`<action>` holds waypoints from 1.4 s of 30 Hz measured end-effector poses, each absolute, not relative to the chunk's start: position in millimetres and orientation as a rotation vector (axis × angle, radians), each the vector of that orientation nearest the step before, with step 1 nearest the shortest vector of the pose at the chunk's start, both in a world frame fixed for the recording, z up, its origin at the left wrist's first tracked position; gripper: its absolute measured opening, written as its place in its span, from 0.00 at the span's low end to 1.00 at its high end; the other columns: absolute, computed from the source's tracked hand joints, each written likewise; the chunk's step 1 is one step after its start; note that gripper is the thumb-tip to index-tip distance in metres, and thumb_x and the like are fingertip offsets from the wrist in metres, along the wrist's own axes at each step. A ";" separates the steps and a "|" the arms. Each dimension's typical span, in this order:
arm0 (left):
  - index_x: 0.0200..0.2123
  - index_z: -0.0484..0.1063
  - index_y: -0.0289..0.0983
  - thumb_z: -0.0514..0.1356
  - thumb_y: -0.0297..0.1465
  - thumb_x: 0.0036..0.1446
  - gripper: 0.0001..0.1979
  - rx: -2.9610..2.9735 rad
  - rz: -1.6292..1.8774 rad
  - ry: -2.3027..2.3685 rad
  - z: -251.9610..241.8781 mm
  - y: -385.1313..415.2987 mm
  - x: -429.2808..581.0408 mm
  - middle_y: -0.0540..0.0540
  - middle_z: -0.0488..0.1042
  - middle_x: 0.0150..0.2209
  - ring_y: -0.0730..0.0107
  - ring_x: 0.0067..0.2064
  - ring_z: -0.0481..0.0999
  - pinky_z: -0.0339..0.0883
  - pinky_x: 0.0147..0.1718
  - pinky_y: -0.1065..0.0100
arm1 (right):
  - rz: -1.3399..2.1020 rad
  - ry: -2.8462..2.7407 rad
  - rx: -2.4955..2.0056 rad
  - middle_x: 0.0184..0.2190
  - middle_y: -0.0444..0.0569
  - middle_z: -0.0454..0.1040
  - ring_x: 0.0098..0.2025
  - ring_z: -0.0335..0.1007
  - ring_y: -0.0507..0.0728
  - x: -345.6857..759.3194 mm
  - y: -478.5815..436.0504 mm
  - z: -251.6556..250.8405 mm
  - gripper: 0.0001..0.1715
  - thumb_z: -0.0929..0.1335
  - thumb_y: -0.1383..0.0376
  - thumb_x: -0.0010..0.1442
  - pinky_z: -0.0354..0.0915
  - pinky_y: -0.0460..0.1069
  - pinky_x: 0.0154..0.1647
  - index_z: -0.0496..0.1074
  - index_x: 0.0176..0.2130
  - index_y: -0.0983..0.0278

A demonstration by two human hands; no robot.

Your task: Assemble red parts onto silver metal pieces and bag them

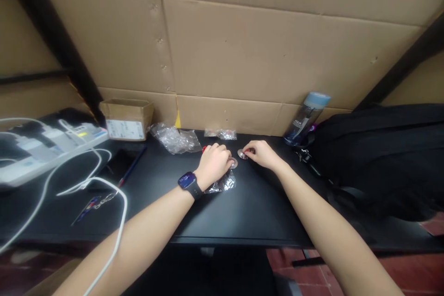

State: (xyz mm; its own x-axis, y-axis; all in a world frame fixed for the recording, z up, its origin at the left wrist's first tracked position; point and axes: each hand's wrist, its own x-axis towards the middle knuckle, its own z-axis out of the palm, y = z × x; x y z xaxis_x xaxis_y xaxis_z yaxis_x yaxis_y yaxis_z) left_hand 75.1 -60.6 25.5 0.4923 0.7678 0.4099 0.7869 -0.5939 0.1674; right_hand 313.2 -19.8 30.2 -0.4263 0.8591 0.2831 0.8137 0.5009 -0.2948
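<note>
My left hand (215,163), with a black smartwatch (187,180) on its wrist, is closed on a clear round disc (234,163) that looks like a suction cup. A small red piece (204,149) shows beside its knuckles; how it joins the disc is hidden. My right hand (264,153) pinches a second clear disc (241,154) with a red part at the fingertips. The two discs are close together but apart. Below my left hand lies a crumpled clear wrapper (228,181), partly covered by it.
Behind the hands lie a crumpled plastic bag (175,139) and small clear packets (221,134). An open cardboard box (126,120), a power strip (45,155) and a white cable (123,212) are left. A water bottle (303,120) and black backpack (385,162) stand right.
</note>
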 end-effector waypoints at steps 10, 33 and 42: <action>0.33 0.81 0.42 0.63 0.34 0.61 0.06 -2.736 -1.146 -1.626 32.5 -47.0 58.1 0.47 0.83 0.36 0.58 0.41 0.79 0.64 0.48 0.57 | 0.239 -2.174 -1.266 0.36 0.49 0.82 0.34 0.75 0.55 306.0 -25.5 35.8 0.09 0.70 0.69 0.61 0.68 0.49 0.38 0.82 0.38 0.62; 0.38 0.79 0.34 0.69 0.38 0.56 0.13 -2.955 -2.615 -1.581 41.7 -60.1 63.6 0.39 0.83 0.42 0.59 0.47 0.83 0.72 0.56 0.56 | 0.399 -1.745 -0.904 0.44 0.50 0.81 0.48 0.78 0.60 253.2 -71.0 54.3 0.07 0.72 0.61 0.64 0.75 0.55 0.51 0.82 0.40 0.58; 0.38 0.80 0.34 0.69 0.37 0.56 0.13 -2.913 -2.608 -1.624 38.3 -56.7 60.2 0.39 0.84 0.41 0.58 0.47 0.83 0.71 0.56 0.56 | 0.684 -1.705 -0.876 0.51 0.48 0.82 0.56 0.78 0.63 251.0 -71.3 50.1 0.10 0.74 0.60 0.61 0.71 0.62 0.63 0.84 0.44 0.55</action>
